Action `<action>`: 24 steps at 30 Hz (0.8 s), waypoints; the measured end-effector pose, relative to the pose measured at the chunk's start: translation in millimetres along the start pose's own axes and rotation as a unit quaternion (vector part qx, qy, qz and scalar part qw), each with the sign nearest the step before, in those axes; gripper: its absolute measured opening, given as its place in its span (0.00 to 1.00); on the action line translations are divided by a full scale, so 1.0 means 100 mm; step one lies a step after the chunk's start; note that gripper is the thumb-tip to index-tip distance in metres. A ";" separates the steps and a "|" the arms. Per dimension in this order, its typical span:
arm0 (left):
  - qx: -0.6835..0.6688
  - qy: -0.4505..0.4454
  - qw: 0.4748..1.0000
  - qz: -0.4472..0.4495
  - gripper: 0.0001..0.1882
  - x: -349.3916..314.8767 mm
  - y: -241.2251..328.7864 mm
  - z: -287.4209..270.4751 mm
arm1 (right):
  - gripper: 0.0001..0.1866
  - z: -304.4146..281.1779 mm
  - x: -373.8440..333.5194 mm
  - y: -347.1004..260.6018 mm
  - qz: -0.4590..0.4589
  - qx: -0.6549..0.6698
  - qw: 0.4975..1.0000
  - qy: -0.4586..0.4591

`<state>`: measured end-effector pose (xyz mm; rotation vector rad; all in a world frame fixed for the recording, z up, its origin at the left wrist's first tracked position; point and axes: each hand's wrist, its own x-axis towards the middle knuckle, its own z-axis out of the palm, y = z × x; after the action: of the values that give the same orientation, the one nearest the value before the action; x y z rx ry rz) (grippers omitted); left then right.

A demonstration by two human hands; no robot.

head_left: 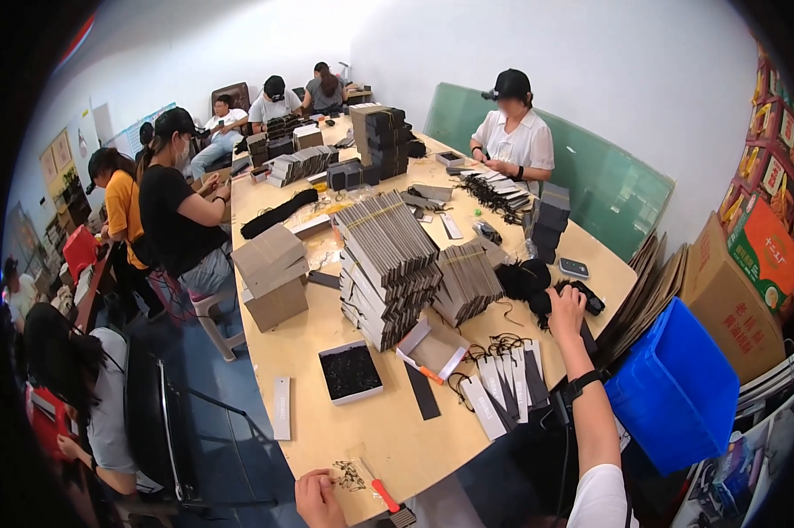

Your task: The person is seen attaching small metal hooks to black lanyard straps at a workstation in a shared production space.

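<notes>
My right hand [566, 310] reaches to the table's right side, its bent fingers closed on a bundle of black cords [545, 308]. Below it lie several white and dark hang tags [502, 384] with black strings. My left hand [318, 500] is at the near edge with curled fingers; what they hold, if anything, cannot be made out. Right beside it are small black pieces [351, 476], apparently on clear plastic, and a red-handled tool [384, 495]. A white box [378, 390] of small black pieces stands farther in, with a single white tag [281, 408] to its left.
Tall stacks of grey-edged tags [386, 251] fill the middle of the table [362, 433], beside brown boxes [276, 304]. A phone-like device [574, 267] lies near the right edge. A blue bin [678, 387] stands beside the table. Several people work around it, one across [515, 136].
</notes>
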<state>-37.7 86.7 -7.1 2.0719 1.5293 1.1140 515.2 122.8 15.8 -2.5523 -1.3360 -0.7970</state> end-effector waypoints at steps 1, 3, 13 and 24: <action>0.002 -0.005 1.000 -0.012 0.10 -0.01 0.01 -0.02 | 0.33 -0.06 0.00 -0.01 0.020 0.004 1.000 -0.018; 0.004 -0.001 1.000 -0.007 0.11 -0.01 0.02 -0.01 | 0.29 -0.21 0.02 -0.07 0.037 0.014 0.999 -0.010; -0.034 0.169 0.981 0.091 0.05 -0.18 -0.13 -0.03 | 0.18 -1.60 -0.48 -0.88 0.043 0.771 0.635 0.011; -0.449 -0.150 0.879 -0.060 0.26 -0.48 0.58 -0.48 | 0.20 -2.35 -2.18 -2.23 -0.247 0.697 0.572 -0.353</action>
<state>-42.0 12.7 43.2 1.3833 0.7356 1.0901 145.4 11.8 77.1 -1.0505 -1.7036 1.1073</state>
